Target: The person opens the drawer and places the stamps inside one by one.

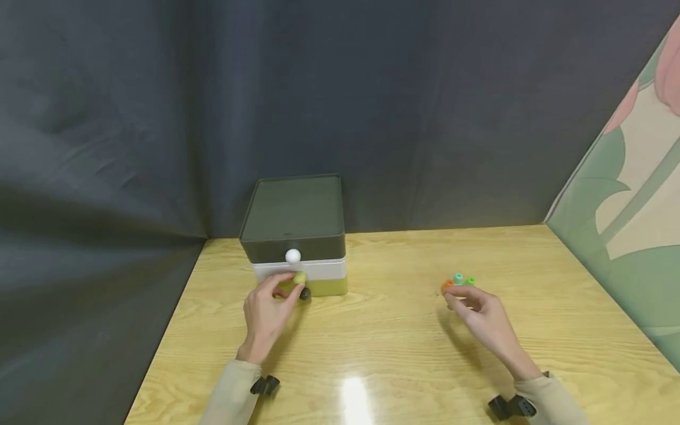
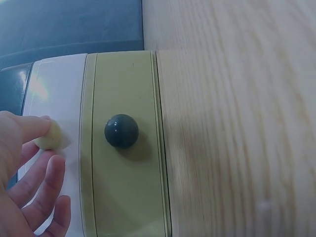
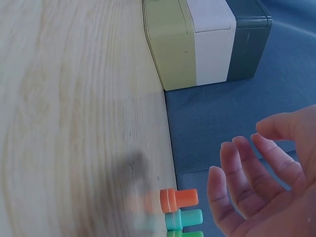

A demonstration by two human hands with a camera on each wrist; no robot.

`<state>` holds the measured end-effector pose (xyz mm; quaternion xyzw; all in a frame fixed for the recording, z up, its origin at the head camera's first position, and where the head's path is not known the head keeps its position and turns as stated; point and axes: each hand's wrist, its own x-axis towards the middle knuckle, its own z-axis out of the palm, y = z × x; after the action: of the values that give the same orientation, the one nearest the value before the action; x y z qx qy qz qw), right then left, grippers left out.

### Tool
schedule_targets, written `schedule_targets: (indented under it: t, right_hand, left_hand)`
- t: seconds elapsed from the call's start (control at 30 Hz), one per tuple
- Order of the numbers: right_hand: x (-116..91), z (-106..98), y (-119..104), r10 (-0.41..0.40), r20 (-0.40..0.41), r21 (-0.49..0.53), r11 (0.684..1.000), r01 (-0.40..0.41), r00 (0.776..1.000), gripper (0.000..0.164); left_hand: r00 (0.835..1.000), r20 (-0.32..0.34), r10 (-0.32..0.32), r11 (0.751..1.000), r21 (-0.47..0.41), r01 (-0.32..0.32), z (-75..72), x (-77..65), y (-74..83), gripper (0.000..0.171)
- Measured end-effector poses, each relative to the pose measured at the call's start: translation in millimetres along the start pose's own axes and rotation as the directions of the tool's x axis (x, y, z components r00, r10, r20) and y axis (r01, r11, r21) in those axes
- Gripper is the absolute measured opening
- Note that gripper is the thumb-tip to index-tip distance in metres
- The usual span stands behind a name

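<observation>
My left hand [image 1: 268,313] pinches the round yellow-green knob [image 2: 52,137] on the white middle drawer [image 2: 57,98] of a three-tier drawer box. Below that drawer is the yellow-green drawer [image 2: 126,187] with a dark round knob [image 2: 121,131]; both drawers look closed. On the right, my right hand [image 1: 480,316] hovers with loosely bent fingers and nothing between them. Close to its fingertips stands a small orange stamp-like plastic piece [image 3: 178,199]. Matching teal [image 3: 183,219] and green [image 3: 185,233] pieces stand beside it.
The box's dark top tier [image 1: 292,209] carries a white knob [image 1: 293,256]. Dark cloth [image 1: 372,118] hangs behind and to the left of the wooden table [image 1: 372,336]. A floral panel [image 1: 627,200] borders the right side.
</observation>
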<state>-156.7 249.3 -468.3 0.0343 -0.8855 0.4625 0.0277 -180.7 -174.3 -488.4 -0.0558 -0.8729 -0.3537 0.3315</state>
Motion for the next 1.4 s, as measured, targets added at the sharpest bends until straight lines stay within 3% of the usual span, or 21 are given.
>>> schedule_targets:
  t: [0.17,0.3,0.37,0.43,0.5,0.57,0.63,0.77,0.97,1.4]
  right_hand:
    - [-1,1,2,-0.012,-0.012,0.003,1.000,0.012,1.000,0.036]
    - [-1,1,3,-0.022,-0.023,-0.002,1.000,0.022,0.999,0.034]
    - [-1,0,3,-0.020,-0.030,-0.007,1.000,0.019,0.999,0.032]
    - [-2,-1,4,-0.016,-0.032,-0.010,1.000,0.015,0.999,0.032]
    - [-2,-2,5,-0.010,-0.031,-0.010,1.000,0.009,0.999,0.032]
    - [-2,-2,5,-0.001,-0.027,-0.005,1.000,0.000,1.000,0.033]
    - [-3,-1,6,0.007,-0.021,-0.002,1.000,-0.007,1.000,0.034]
    - [-5,-1,7,0.013,-0.021,0.000,1.000,-0.013,1.000,0.033]
    - [-2,-8,8,-0.009,-0.015,-0.012,1.000,0.009,1.000,0.036]
    - [2,-22,14,0.038,-0.019,-0.024,0.999,-0.039,0.999,0.039]
  left_hand:
    - [1.000,0.001,-0.019,1.000,-0.007,0.019,2.1,0.6,1.1,0.025]
    - [0.990,0.071,-0.121,0.991,0.063,0.116,1.2,-7.1,2.2,0.029]
    - [0.968,0.151,-0.201,0.973,0.145,0.180,0.1,-12.1,3.1,0.035]
    - [0.930,0.238,-0.280,0.945,0.241,0.222,-0.4,-16.1,3.8,0.042]
    - [0.892,0.304,-0.334,0.920,0.314,0.237,1.4,-17.1,3.2,0.046]
    - [0.874,0.337,-0.350,0.909,0.350,0.228,5.2,-16.1,1.9,0.046]
    - [0.871,0.348,-0.347,0.907,0.363,0.216,9.6,-13.8,1.1,0.042]
    - [0.880,0.359,-0.312,0.914,0.364,0.176,17.3,-9.1,0.6,0.038]
    - [0.882,0.349,-0.316,0.904,0.392,0.168,16.4,-6.0,1.9,0.036]
    - [0.852,0.415,-0.320,0.911,0.382,0.156,2.1,-10.0,10.3,0.038]
